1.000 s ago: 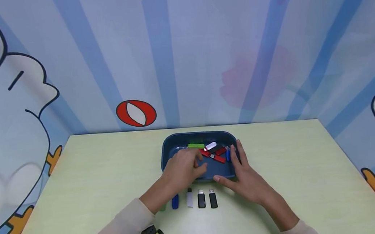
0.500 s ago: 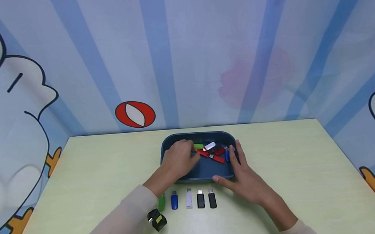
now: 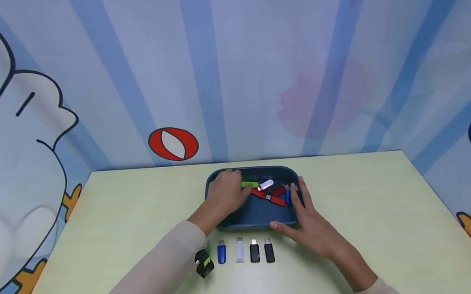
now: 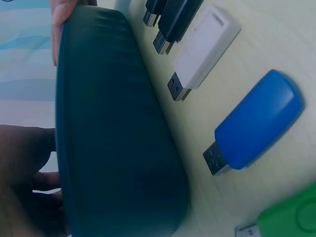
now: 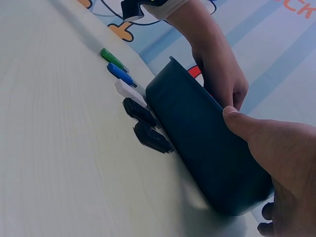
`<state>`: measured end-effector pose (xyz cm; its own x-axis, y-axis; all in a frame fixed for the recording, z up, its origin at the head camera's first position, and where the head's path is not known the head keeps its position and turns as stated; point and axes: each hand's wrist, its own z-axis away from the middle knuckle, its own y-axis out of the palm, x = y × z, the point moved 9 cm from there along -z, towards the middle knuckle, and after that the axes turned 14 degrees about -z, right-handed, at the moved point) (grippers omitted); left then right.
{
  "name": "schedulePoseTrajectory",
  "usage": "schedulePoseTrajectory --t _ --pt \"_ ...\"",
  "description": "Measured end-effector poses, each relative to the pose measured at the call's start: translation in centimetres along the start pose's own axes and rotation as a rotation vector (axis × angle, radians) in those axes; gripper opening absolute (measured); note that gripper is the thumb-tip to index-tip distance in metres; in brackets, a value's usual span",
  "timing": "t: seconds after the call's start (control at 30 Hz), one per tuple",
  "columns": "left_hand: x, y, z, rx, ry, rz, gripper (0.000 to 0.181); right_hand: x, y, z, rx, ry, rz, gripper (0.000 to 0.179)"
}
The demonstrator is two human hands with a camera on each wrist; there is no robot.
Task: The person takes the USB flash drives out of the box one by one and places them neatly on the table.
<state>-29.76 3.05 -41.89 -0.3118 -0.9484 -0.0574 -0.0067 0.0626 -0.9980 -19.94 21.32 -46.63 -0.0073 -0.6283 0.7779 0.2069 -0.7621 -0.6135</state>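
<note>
My left hand (image 3: 227, 191) reaches into the left end of a dark blue plastic tray (image 3: 254, 221). Its fingertips are hidden, and I cannot tell whether they hold anything. My right hand (image 3: 312, 228) lies with straight, spread fingers along the tray's right side, thumb at the near rim, as the right wrist view also shows. Inside the tray lie a green USB stick (image 3: 249, 184), a white one (image 3: 266, 184), red ones (image 3: 275, 200), a dark one and a blue one (image 3: 288, 196) beside the right fingers.
Before the tray, several USB sticks stand in a row: a green one (image 4: 291, 215), a blue one (image 4: 261, 121), a white one (image 4: 207, 47) and black ones (image 3: 254, 251). A black wrist camera (image 3: 204, 263) hangs from the left sleeve. A printed backdrop (image 3: 246, 73) rises behind the table.
My left hand has moved left and farther back within the tray, uncovering the green and red USB sticks there. My right hand has stayed at the tray's right side.
</note>
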Motion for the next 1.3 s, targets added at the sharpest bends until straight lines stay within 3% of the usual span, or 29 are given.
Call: schedulePoseTrajectory --t 0.23,0.5,0.97,1.3 --pt "-1.0 1.2 -1.1 0.069 -0.028 -0.047 0.043 -0.2 -0.2 0.1 -0.012 -0.002 -0.003 0.117" --pt "-1.1 2.3 -1.3 0.088 -0.065 -0.134 0.044 -0.2 0.3 0.0 -0.008 0.000 -0.020 0.116" --pt "-2.1 2.5 -1.7 0.082 -0.075 -0.196 0.048 -0.2 0.7 0.2 -0.003 0.001 -0.032 0.116" --pt "-2.6 2.4 -2.0 0.010 -0.068 -0.233 0.049 -0.1 0.6 0.3 -0.012 -0.013 -0.037 0.115"
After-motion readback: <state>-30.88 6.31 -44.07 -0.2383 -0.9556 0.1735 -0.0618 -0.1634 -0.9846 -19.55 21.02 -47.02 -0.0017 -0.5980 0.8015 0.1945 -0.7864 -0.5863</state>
